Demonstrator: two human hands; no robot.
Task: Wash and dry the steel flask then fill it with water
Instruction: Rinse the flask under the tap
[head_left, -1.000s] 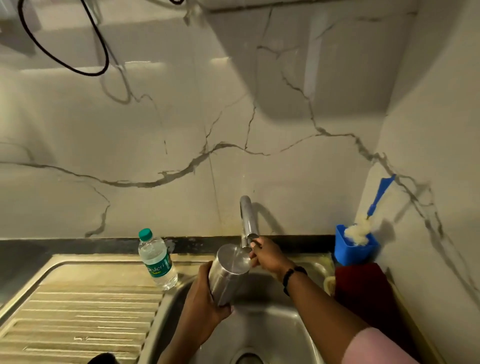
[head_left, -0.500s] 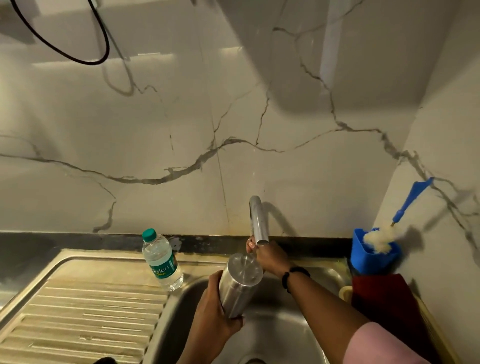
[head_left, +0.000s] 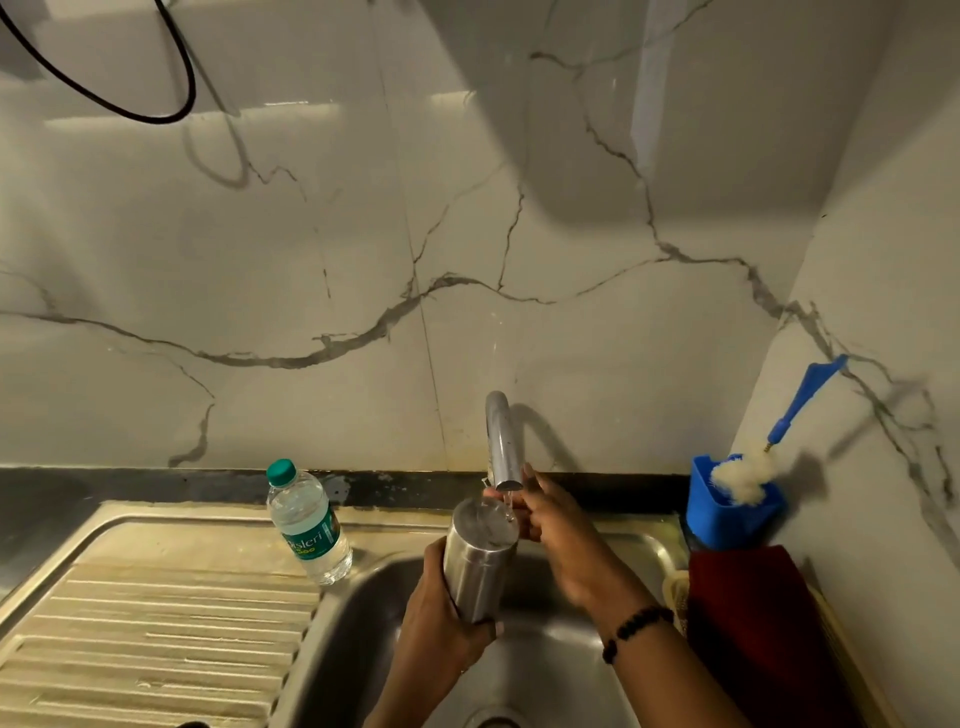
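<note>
My left hand (head_left: 436, 629) grips the lower body of the steel flask (head_left: 480, 566), which is tilted over the sink basin (head_left: 561, 670) with its top end just under the tap (head_left: 497, 436). A thin trickle of water falls from the spout onto the flask's top. My right hand (head_left: 556, 530) is at the spout's tip, thumb on one side and fingers behind it. I cannot tell whether the flask's top is capped.
A plastic water bottle (head_left: 309, 525) with a green cap stands on the drainboard (head_left: 156, 623) left of the basin. A blue holder (head_left: 727, 525) with a bottle brush (head_left: 800, 400) sits in the right corner, above a dark red cloth (head_left: 753, 613).
The flask has moved closer under the spout and a trickle of water now shows. My right hand has stayed at the tap's tip.
</note>
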